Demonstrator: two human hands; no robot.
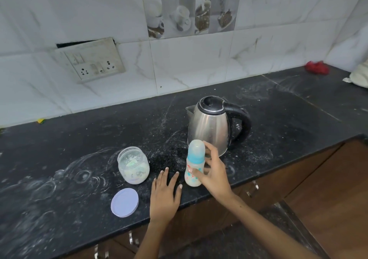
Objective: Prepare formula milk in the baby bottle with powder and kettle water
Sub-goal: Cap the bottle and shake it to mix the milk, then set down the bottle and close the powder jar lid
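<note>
Near the counter's (258, 159) front edge, the right hand (214, 172) grips the capped baby bottle (194, 164); the left hand (165, 196) rests flat, fingers spread. A firm, upright hold likely prevents spills.

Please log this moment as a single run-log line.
right hand: grips capped baby bottle, upright | left hand: flat on counter | powder jar: open, lid beside

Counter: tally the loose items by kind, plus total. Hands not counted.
Kettle: 1
Baby bottle: 1
Powder jar, open: 1
Jar lid, lying off the jar: 1
Red cloth: 1
White bag, cut off by the frame edge: 1
Small yellow-green item, too small to identify: 1
Total: 7
</note>
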